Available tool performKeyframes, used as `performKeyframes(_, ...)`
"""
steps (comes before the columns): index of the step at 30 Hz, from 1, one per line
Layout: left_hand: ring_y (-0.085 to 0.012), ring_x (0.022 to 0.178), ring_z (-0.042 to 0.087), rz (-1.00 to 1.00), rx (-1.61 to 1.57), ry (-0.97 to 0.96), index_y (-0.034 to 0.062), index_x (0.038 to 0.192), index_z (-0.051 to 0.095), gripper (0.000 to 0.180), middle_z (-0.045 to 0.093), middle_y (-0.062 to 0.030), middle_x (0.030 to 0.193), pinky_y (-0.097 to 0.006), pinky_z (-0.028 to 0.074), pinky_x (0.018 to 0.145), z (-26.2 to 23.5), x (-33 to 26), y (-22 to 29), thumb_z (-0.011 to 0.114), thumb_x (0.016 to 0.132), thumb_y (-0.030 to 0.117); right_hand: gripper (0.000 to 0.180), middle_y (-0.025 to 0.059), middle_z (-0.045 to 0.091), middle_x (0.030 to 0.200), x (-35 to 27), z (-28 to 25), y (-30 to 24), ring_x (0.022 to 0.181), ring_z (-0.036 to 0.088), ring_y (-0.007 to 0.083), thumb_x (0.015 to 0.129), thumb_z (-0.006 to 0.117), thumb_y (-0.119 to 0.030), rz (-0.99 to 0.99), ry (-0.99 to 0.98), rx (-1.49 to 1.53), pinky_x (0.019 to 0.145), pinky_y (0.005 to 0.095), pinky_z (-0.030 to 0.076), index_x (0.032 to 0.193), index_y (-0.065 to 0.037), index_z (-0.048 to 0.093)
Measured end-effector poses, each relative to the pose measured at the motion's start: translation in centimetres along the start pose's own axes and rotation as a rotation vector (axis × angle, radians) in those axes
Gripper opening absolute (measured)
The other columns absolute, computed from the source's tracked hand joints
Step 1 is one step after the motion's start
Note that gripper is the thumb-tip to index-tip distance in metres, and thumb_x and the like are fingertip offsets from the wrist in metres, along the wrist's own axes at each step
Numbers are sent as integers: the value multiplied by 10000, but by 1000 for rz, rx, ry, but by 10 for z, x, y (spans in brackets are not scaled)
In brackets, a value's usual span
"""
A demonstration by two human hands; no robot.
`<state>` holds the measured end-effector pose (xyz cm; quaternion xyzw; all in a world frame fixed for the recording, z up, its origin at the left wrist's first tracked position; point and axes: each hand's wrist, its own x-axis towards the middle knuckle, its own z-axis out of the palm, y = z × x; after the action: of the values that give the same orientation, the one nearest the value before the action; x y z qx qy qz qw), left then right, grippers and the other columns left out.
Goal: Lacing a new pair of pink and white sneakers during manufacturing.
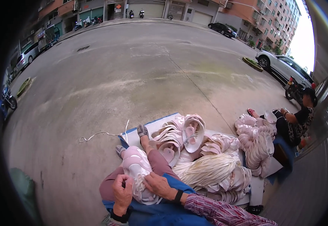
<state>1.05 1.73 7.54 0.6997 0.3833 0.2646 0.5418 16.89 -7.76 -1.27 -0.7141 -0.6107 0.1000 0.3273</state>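
A white and pink shoe upper lies across my lap, with a loose white shoelace at its opening. My left hand is closed beside the upper's left edge, fingers curled to the thumb; whatever it pinches is too small to make out. On the right side of the opening, my right hand bends its fingers at the lace and seems to pinch it. To the right lies a thick bundle of cream-white shoelaces. Stacked shoe uppers lie beyond my legs.
A blue-edged white board lies under the stacks. At the right sits another person beside a heap of pink uppers. A white cord trails over the pavement. A green sack stands at lower left; parked cars are farther off.
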Motion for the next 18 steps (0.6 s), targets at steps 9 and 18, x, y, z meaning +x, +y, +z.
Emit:
performKeyframes(9,-258,757,621,599,-747,-866,2,856,635,132,636,-162,875,-405,513,726,-43,-43,152,689,845,122,201,135,545,834,-3,4,2,778,593,329,867,658,-213,-37,19,64,658,403,481,941,-47,573)
performKeyframes(18,-190,620,587,561,-1185,-650,2,781,653,188,620,-101,758,-279,462,532,-35,-86,143,807,763,108,189,113,514,735,4,6,8,591,528,265,828,706,-128,-84,82,75,533,373,419,906,-36,561)
